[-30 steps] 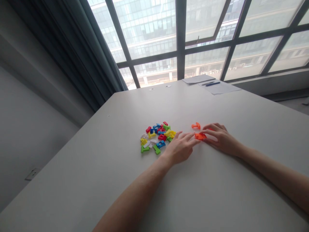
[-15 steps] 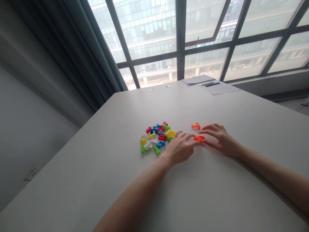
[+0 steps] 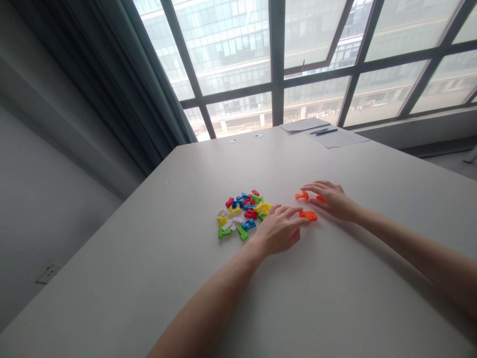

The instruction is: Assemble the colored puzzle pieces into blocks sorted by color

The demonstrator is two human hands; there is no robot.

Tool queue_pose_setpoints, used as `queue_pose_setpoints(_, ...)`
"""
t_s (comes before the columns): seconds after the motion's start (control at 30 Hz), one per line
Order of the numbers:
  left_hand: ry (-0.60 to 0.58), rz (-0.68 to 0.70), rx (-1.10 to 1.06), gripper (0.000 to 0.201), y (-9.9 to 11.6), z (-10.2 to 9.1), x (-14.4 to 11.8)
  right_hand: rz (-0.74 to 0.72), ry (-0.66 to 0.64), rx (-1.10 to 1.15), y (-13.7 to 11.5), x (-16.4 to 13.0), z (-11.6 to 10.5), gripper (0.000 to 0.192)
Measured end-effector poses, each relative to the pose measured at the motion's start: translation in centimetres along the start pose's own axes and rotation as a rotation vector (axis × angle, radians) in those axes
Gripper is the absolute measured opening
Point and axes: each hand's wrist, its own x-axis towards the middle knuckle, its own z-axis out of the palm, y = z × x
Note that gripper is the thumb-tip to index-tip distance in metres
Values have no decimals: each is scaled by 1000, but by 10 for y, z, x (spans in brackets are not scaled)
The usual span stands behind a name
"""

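My left hand point(image 3: 280, 229) lies low over the white table with its fingers spread, fingertips against the left side of an orange plastic block point(image 3: 308, 216). Beyond it, my right hand point(image 3: 331, 200) reaches over with fingers apart. Its fingertips are at a second orange plastic block point(image 3: 301, 196), and whether they touch it I cannot tell. Another orange piece point(image 3: 320, 198) shows partly beneath the right hand, between thumb and fingers. Left of my hands is a loose pile of coloured plastic blocks point(image 3: 250, 214), in red, blue, green, yellow and white; the left fingers cover part of its edge.
The white table point(image 3: 167, 263) stretches out around the blocks. Sheets of paper point(image 3: 348, 138) with pens point(image 3: 326, 132) on them lie at the far edge by the window. A dark curtain point(image 3: 149, 99) hangs at the left, and a wall socket point(image 3: 47, 274) is at lower left.
My right hand has drawn away from the near orange block and moved farther out toward the other one. An orange piece now shows under it. The left hand stays almost in place.
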Motion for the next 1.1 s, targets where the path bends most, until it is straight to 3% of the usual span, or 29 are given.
queue_pose_setpoints(0.2, 7, -2, -5, 39, -1, 0, 0, -61, 30, 2, 8, 8, 6, 27)
queue_pose_setpoints(0.5, 67, 11, -15, 38, -1, 2, -1, -126, 159, 21, 15, -29, -3, 29)
queue_pose_setpoints(0.77, 78, -11, -11, 37, -2, 3, -1, -215, 85, 56, -1, -32, -3, 26)
queue_pose_setpoints(1.1, 50, -19, -17, 36, -2, 3, -2, -228, 125, 51, -1, -34, 0, 27)
